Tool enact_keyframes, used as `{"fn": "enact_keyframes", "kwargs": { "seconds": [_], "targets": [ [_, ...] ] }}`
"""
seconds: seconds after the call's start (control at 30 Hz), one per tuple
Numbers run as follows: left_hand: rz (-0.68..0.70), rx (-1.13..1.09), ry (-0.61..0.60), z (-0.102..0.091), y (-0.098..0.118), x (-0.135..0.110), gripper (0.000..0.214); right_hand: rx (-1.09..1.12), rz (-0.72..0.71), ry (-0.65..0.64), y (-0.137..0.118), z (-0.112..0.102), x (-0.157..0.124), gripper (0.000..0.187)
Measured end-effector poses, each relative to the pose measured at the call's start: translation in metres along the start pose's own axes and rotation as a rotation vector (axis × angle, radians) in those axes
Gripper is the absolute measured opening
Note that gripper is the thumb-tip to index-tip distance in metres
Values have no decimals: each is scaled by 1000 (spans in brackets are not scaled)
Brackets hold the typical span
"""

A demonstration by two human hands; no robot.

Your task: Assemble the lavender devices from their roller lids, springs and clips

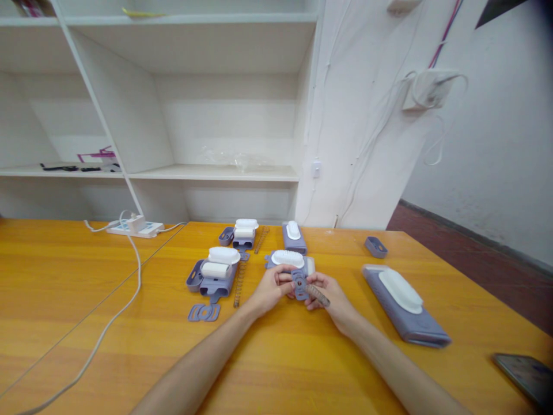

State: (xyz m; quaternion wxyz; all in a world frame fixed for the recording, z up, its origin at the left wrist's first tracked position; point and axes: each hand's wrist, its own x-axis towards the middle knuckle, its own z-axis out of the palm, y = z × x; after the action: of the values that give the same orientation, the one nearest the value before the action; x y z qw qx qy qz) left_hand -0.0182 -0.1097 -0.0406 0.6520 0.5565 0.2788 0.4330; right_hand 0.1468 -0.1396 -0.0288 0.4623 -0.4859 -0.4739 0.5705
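Presently, both hands are at work nr. centre of the table (242, 369), nr. each other. L. hand (272, 286): fingers closed in a pinch on a grey-purple flat plate (297, 278), held up on edge, cut-outs visible. R. hand (332, 294): thumb & fingers pinched round a coil spring (318, 296), tilted, upper-left end at the plate's face; whether hooked in or only touching, can't tell. Exact clearance above table n/d.

Directly behind the hands: grey-purple unit w/ white oval top (288, 259), partly hidden. Left of hands: open housing (216, 286) w/ white roller (216, 270) & white oval piece (223, 255); shallow cap (195, 276) beside it; loose spring (239, 283) on its R. side; second plate (204, 312) flat in front. Similar parts grp. (244, 234) farther back.

R. side: lg. unit (401, 305), white oval piece uppermost; small cap (375, 247) behind it. Phone (525, 372) at R. edge, partly cut off. Power strip (138, 229) back L., cable running fwd.
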Motion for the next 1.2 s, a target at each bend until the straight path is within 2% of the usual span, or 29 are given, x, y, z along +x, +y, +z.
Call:
{"fn": "enact_keyframes", "kwargs": {
  "seconds": [0.23,0.43,0.67,0.93,1.2],
  "targets": [
    [9,21,22,1,-2,0,52,3,-62,79,4,6,-3,27],
    [49,20,31,3,-2,1,51,22,-21,130,6,7,-3,22],
    [120,-1,97,16,-7,-1,45,82,-55,142,14,8,0,13],
    [86,-82,167,28,-7,-5,44,172,-55,131,16,8,2,9],
    [38,-218,186,36,-5,-6,41,323,-12,93,13,8,0,11]
  ]
}}
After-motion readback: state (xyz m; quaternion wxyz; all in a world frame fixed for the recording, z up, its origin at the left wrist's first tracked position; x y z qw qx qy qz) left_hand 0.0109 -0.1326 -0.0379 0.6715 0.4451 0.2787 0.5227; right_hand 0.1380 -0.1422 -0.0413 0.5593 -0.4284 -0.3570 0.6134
